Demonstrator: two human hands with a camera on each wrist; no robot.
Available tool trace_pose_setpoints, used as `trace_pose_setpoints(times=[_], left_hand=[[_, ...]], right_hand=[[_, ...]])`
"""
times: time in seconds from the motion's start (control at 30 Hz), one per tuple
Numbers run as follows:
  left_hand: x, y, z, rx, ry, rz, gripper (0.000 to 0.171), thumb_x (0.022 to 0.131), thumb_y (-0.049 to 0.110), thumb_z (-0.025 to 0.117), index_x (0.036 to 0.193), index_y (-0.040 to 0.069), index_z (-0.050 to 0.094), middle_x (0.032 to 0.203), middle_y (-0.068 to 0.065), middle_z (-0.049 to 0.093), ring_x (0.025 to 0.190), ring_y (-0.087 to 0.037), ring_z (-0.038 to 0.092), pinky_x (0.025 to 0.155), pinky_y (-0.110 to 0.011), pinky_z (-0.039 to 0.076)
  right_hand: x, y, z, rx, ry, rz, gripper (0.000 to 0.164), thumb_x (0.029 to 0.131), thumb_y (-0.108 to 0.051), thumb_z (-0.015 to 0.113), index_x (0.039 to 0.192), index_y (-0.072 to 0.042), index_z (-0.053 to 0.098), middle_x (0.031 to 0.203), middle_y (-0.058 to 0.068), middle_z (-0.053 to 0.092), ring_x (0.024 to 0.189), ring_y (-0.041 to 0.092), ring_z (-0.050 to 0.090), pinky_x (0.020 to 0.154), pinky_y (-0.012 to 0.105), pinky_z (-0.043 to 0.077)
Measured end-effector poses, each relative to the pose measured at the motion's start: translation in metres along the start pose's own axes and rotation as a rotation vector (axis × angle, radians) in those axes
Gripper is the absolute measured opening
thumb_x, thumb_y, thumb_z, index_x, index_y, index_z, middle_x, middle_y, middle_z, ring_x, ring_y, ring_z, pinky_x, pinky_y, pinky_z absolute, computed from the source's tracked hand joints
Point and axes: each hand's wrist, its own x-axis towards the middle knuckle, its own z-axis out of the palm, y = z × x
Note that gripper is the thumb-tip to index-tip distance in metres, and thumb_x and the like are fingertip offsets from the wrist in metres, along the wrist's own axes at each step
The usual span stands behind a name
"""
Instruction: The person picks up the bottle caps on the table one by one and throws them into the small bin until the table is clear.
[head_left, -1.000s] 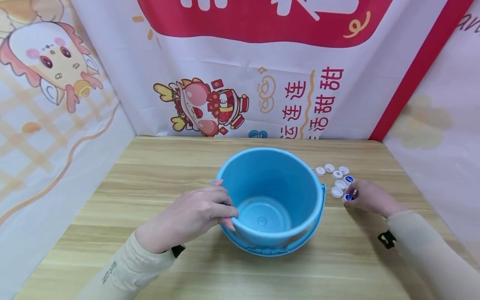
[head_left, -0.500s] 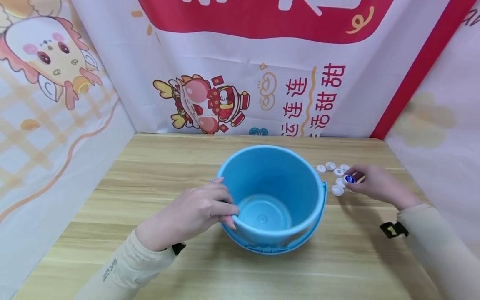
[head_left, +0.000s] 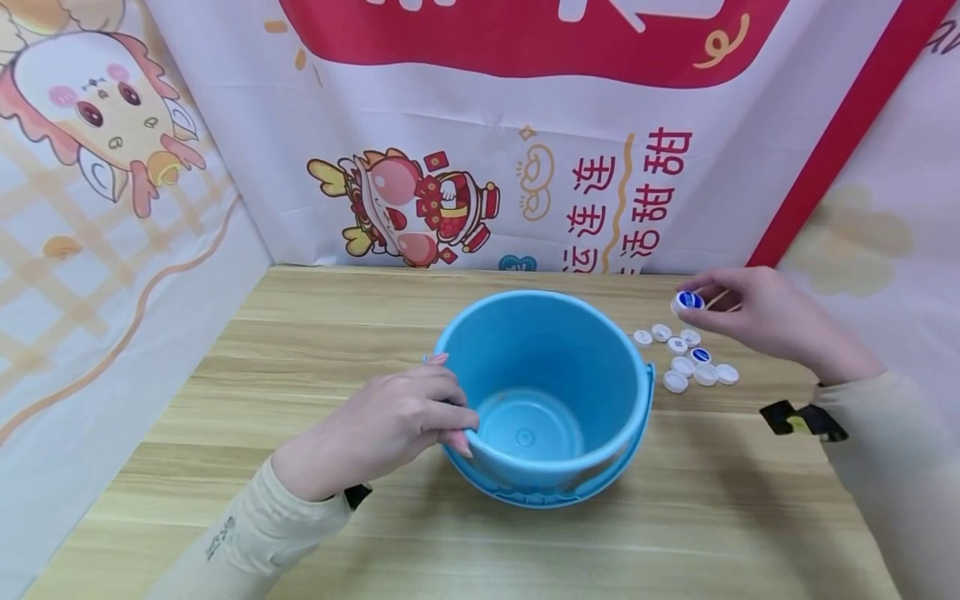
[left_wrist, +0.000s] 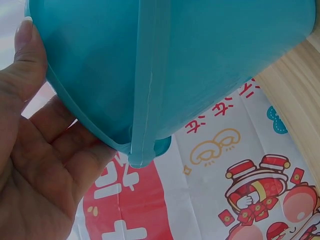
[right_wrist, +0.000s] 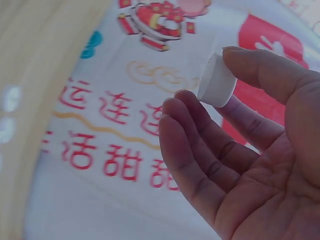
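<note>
In the head view a blue bucket (head_left: 540, 350) stands on the table, its mouth tilted toward me and its handle (head_left: 540, 502) hanging down at the front. My left hand (head_left: 375, 433) grips the bucket's left rim, thumb inside. The left wrist view has the left hand (left_wrist: 45, 145) around the rim of the bucket's wall (left_wrist: 225, 55). Behind and right of the bucket, my right hand (head_left: 780, 321) pinches a white bottle cap (head_left: 688, 302) with a blue top between thumb and fingers, raised above the table. The right wrist view catches this cap (right_wrist: 217, 82) side-on.
Several white caps (head_left: 676, 382) lie loosely grouped on the wooden table (head_left: 322, 333), right of the bucket. Another blue-topped cap (head_left: 701, 356) is among them. A printed cloth (head_left: 450, 117) hangs at the table's back edge, with more printed cloth at both sides.
My right hand has picked up a blue-topped cap and moved it up and back, away from the group, uncovering other caps. The left hand and the bucket have stayed in place.
</note>
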Motion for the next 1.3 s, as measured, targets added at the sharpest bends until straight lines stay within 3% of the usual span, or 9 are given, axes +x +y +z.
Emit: trace_pose_setpoints(times=[0.1,0.3,0.53,0.67,0.83,1.0,1.3], left_hand=[[-0.001,0.000,0.000,0.008,-0.004,0.001,0.024,0.084,0.031,0.073,0.097,0.012,0.078,0.089,0.001,0.068,0.088,-0.012,0.061,0.101,-0.048,0.047],[-0.002,0.000,-0.001,0.018,-0.010,-0.001,0.026,0.083,0.032,0.074,0.100,0.012,0.078,0.089,0.001,0.069,0.088,-0.013,0.061,0.099,-0.045,0.049],[-0.004,-0.001,0.000,0.030,-0.004,0.006,0.027,0.084,0.032,0.073,0.100,0.011,0.078,0.089,0.000,0.069,0.088,-0.014,0.063,0.100,-0.045,0.048],[-0.004,-0.001,-0.001,0.033,-0.012,0.006,0.027,0.084,0.032,0.073,0.100,0.011,0.078,0.090,0.000,0.070,0.088,-0.014,0.064,0.103,-0.046,0.045],[-0.002,-0.001,-0.001,0.044,-0.021,0.017,0.025,0.085,0.033,0.072,0.099,0.013,0.078,0.089,0.001,0.069,0.088,-0.014,0.063,0.105,-0.048,0.042],[-0.001,-0.001,-0.001,0.054,-0.025,0.026,0.025,0.085,0.033,0.072,0.099,0.013,0.078,0.089,0.001,0.068,0.088,-0.014,0.062,0.105,-0.049,0.042],[-0.002,0.000,-0.002,0.046,-0.035,0.010,0.026,0.084,0.031,0.074,0.101,0.013,0.078,0.091,0.001,0.068,0.089,-0.014,0.062,0.106,-0.049,0.041]], right_hand=[[0.005,-0.013,-0.009,-0.006,0.016,-0.012,0.045,0.088,-0.040,0.074,0.123,-0.012,0.067,0.105,0.011,0.068,0.091,0.030,0.066,0.070,0.040,0.058],[0.015,-0.041,-0.021,-0.008,0.023,-0.063,0.045,0.088,-0.039,0.075,0.123,-0.012,0.068,0.104,0.011,0.069,0.090,0.029,0.066,0.064,0.028,0.055],[0.025,-0.074,-0.029,-0.012,0.014,-0.118,0.048,0.087,-0.041,0.076,0.126,-0.014,0.067,0.106,0.011,0.069,0.092,0.028,0.065,0.066,0.035,0.059],[0.030,-0.092,-0.028,-0.012,0.013,-0.167,0.044,0.088,-0.039,0.076,0.125,-0.015,0.067,0.103,0.007,0.069,0.088,0.024,0.065,0.065,0.031,0.058],[0.036,-0.112,-0.025,-0.011,0.014,-0.233,0.039,0.087,-0.032,0.077,0.122,-0.016,0.068,0.102,0.006,0.069,0.087,0.022,0.065,0.069,0.036,0.059],[0.043,-0.132,-0.021,0.011,-0.011,-0.295,0.040,0.087,-0.032,0.077,0.123,-0.016,0.068,0.104,0.006,0.070,0.089,0.022,0.067,0.072,0.041,0.060],[0.055,-0.160,-0.007,0.038,-0.045,-0.382,0.040,0.086,-0.032,0.078,0.122,-0.016,0.069,0.106,0.002,0.070,0.087,0.017,0.068,0.072,0.038,0.060]])
